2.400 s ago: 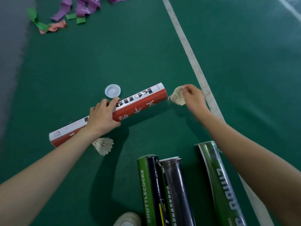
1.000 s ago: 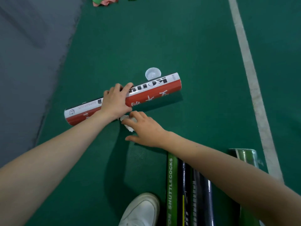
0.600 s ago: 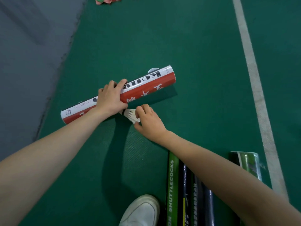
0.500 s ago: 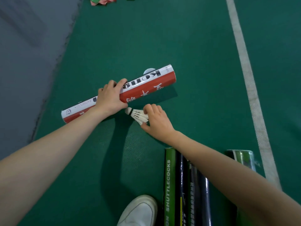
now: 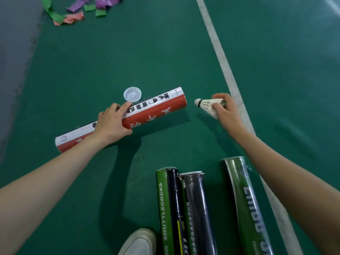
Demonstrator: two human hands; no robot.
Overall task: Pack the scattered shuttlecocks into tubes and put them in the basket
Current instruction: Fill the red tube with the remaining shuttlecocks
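Note:
A red and white shuttlecock tube [image 5: 158,109] lies slanted on the green court floor, its open end at the right. My left hand [image 5: 112,124] grips it round the middle. My right hand [image 5: 227,111] pinches a white feather shuttlecock [image 5: 207,105] by its skirt, cork tip pointing left at the tube's open end, a short gap away. The tube's clear plastic cap [image 5: 132,94] lies just behind the tube. No basket is in view.
Three more tubes lie near me: a green and black one [image 5: 168,208], a dark one [image 5: 197,208] beside it, and a green one [image 5: 244,203] at right. A white shoe [image 5: 139,242] is at the bottom edge. Coloured paper scraps [image 5: 73,11] lie far left; a white court line [image 5: 223,67] runs past.
My right hand picked up the shuttlecock lying beside the left hand and carried it right, to the tube's open end. The left hand kept its grip on the tube.

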